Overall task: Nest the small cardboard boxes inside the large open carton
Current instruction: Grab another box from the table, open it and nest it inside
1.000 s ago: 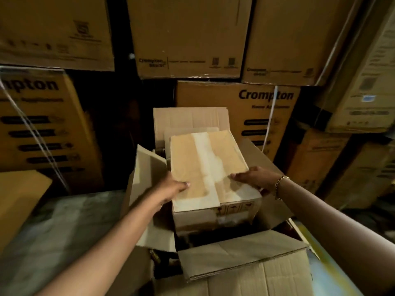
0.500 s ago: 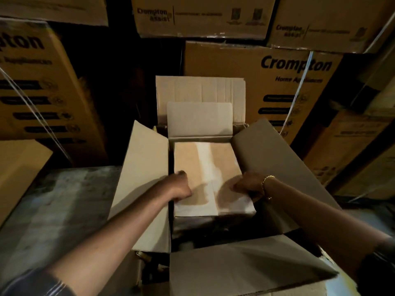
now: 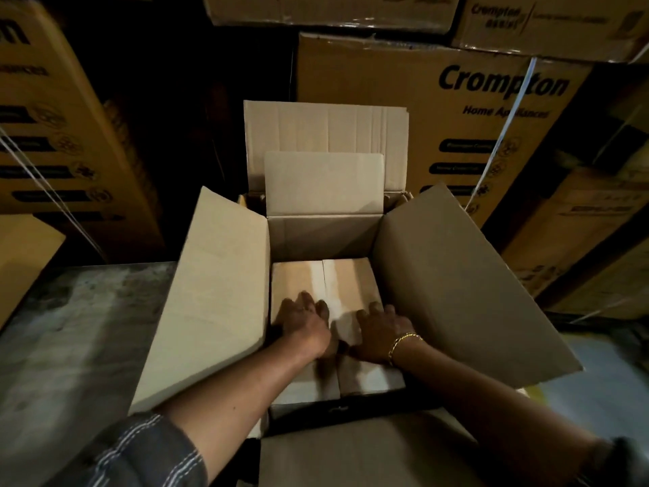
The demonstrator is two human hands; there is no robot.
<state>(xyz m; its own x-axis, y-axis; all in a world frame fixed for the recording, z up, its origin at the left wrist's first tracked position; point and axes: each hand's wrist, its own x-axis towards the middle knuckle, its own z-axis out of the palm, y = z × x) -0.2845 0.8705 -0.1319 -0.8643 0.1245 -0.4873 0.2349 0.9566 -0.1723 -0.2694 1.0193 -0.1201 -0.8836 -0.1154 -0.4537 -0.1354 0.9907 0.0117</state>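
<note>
One small box [image 3: 325, 325] sits low inside the carton [image 3: 217, 297], well below its rim and filling most of the floor that shows, so this placement looks nearly done; whether more boxes wait outside the carton cannot be told. Both arms reach down into the carton from its near side: the left hand [image 3: 303, 323] and right hand [image 3: 381, 333] lie palm-down and flat on the box's taped top, fingers loosely spread, side by side and gripping nothing.
</note>
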